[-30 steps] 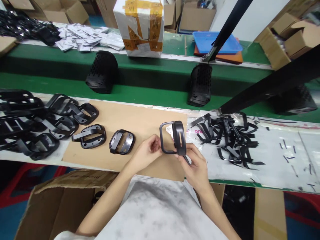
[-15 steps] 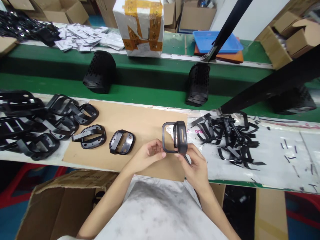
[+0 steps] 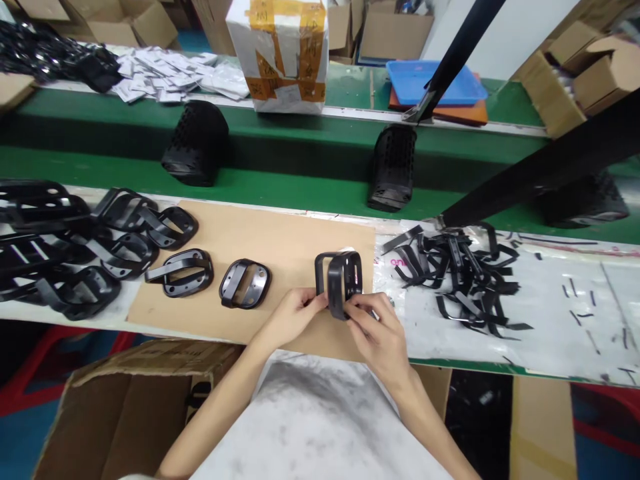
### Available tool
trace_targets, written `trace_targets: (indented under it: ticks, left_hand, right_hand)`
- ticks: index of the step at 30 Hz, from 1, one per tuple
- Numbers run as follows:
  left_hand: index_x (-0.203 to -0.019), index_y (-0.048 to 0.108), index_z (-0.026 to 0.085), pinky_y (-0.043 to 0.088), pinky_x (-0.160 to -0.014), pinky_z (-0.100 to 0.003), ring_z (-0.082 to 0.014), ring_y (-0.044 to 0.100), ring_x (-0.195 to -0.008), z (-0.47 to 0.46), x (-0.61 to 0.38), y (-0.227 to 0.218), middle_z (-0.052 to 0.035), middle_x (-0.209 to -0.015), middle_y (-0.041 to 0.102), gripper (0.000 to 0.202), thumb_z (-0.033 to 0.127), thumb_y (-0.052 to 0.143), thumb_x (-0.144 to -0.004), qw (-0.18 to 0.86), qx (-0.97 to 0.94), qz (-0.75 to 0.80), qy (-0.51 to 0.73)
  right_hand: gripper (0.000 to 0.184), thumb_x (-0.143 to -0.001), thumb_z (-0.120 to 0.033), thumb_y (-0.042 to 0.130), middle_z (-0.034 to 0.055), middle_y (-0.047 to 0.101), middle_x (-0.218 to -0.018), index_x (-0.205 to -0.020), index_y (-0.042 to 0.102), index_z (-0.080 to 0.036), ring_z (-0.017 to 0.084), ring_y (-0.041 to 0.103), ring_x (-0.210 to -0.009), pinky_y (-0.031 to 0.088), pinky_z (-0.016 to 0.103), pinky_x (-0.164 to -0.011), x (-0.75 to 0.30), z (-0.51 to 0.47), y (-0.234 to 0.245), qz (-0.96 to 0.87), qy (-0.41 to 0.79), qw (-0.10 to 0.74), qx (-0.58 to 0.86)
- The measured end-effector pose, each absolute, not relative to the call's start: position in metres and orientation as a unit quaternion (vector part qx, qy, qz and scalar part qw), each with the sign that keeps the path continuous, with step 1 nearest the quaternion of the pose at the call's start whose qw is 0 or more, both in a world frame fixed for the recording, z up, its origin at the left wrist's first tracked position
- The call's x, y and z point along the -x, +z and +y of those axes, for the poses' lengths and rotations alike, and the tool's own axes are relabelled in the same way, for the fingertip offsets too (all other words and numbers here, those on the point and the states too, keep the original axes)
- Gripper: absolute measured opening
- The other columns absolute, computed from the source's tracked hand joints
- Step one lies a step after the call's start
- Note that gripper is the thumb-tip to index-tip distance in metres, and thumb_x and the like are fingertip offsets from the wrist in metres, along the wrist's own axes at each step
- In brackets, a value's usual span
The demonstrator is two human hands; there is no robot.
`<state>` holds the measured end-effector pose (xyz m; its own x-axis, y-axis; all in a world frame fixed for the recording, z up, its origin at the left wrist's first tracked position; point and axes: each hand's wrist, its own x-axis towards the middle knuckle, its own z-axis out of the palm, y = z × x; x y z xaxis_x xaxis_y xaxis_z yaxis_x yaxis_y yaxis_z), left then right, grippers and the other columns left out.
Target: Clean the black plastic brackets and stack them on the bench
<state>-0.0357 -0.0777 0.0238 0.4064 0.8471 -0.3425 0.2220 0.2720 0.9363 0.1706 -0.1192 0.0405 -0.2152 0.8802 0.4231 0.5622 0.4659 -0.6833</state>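
A black plastic frame with a strap-like loop (image 3: 337, 288) is held upright over the brown cardboard sheet (image 3: 295, 233). My left hand (image 3: 295, 317) pinches its lower left edge between thumb and fingers. On the other side, my right hand (image 3: 377, 327) has its fingertips closed on the lower right part of the loop. Two similar black pieces lie on the cardboard left of my hands: one banded frame (image 3: 245, 284) nearby and another banded frame (image 3: 186, 273) farther left. To the right of my right hand is a heap of black strips (image 3: 457, 273).
More banded frames (image 3: 75, 250) pile up at the left. Black textured housings (image 3: 196, 143) stand on the green conveyor (image 3: 290, 180) behind the bench. A taped white box (image 3: 280, 57) and blue tray (image 3: 433, 83) sit beyond. A dark post slants in from the right. An open carton (image 3: 135, 407) stands below.
The held frame has turned, so its loop now faces me, and it has moved slightly left. My left fingers have closed on its edge, and my right fingers have shifted along it.
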Motion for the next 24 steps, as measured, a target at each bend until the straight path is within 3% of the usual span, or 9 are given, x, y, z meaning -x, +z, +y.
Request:
trace_targets:
  ticks: [3,5,8,11,14,16,24]
  left_hand:
    - [-0.079,0.066,0.016,0.046,-0.072,-0.030,-0.0202,0.059,-0.078,-0.078,0.034,0.019,-0.0033,-0.078,0.067,0.037,0.048,0.056,-0.096,0.611,-0.550,0.499,0.275]
    - [-0.086,0.071,0.017,0.052,-0.081,-0.035,-0.0246,0.064,-0.090,-0.079,0.036,0.021,-0.0065,-0.088,0.072,0.032,0.045,0.057,-0.094,0.588,-0.553,0.505,0.305]
    - [-0.093,0.073,0.018,0.054,-0.089,-0.038,-0.0268,0.067,-0.096,-0.080,0.042,0.028,-0.0080,-0.092,0.075,0.026,0.042,0.062,-0.092,0.582,-0.577,0.482,0.309]
    - [-0.086,0.072,0.017,0.055,-0.084,-0.035,-0.0240,0.068,-0.086,-0.081,0.046,0.037,-0.0059,-0.088,0.074,0.023,0.039,0.065,-0.091,0.598,-0.631,0.425,0.252]
    - [-0.086,0.071,0.017,0.054,-0.078,-0.031,-0.0210,0.067,-0.081,-0.084,0.046,0.044,-0.0048,-0.086,0.073,0.027,0.040,0.061,-0.094,0.606,-0.661,0.392,0.204]
    - [-0.088,0.071,0.017,0.054,-0.077,-0.030,-0.0210,0.067,-0.081,-0.087,0.046,0.049,-0.0049,-0.086,0.073,0.028,0.043,0.061,-0.094,0.617,-0.666,0.374,0.188]
    - [-0.101,0.075,0.018,0.056,-0.090,-0.037,-0.0256,0.067,-0.091,-0.097,0.052,0.067,-0.0078,-0.092,0.077,0.038,0.052,0.069,-0.088,0.634,-0.684,0.301,0.199]
  right_hand:
    - [0.034,-0.092,-0.004,0.065,0.0094,0.064,-0.114,-0.116,0.075,-0.026,0.023,0.058,-0.099,0.053,0.038,-0.083,-0.168,-0.123,0.042,-0.739,0.227,0.430,0.467]
    - [0.027,-0.092,-0.012,0.067,0.0096,0.062,-0.116,-0.115,0.075,-0.026,0.024,0.060,-0.103,0.052,0.040,-0.088,-0.170,-0.124,0.041,-0.693,0.264,0.494,0.454]
    - [0.012,-0.098,-0.024,0.063,0.0053,0.064,-0.098,-0.108,0.071,-0.025,0.021,0.063,-0.089,0.053,0.035,-0.080,-0.175,-0.120,0.039,-0.567,0.351,0.570,0.480]
    - [0.010,-0.098,-0.033,0.066,-0.0010,0.063,-0.079,-0.097,0.066,-0.023,0.014,0.057,-0.066,0.046,0.026,-0.062,-0.180,-0.112,0.038,-0.484,0.527,0.469,0.518]
    - [0.020,-0.095,-0.038,0.070,-0.0016,0.062,-0.076,-0.089,0.064,-0.020,0.014,0.056,-0.066,0.044,0.025,-0.063,-0.182,-0.110,0.040,-0.492,0.672,0.304,0.462]
    - [0.021,-0.097,-0.039,0.066,-0.0021,0.061,-0.073,-0.088,0.063,-0.020,0.014,0.055,-0.067,0.043,0.025,-0.064,-0.183,-0.113,0.041,-0.508,0.713,0.241,0.419]
    - [0.026,-0.091,-0.031,0.068,-0.0069,0.049,-0.052,-0.070,0.058,-0.020,0.011,0.042,-0.049,0.039,0.024,-0.053,-0.178,-0.115,0.047,-0.513,0.741,0.198,0.385]
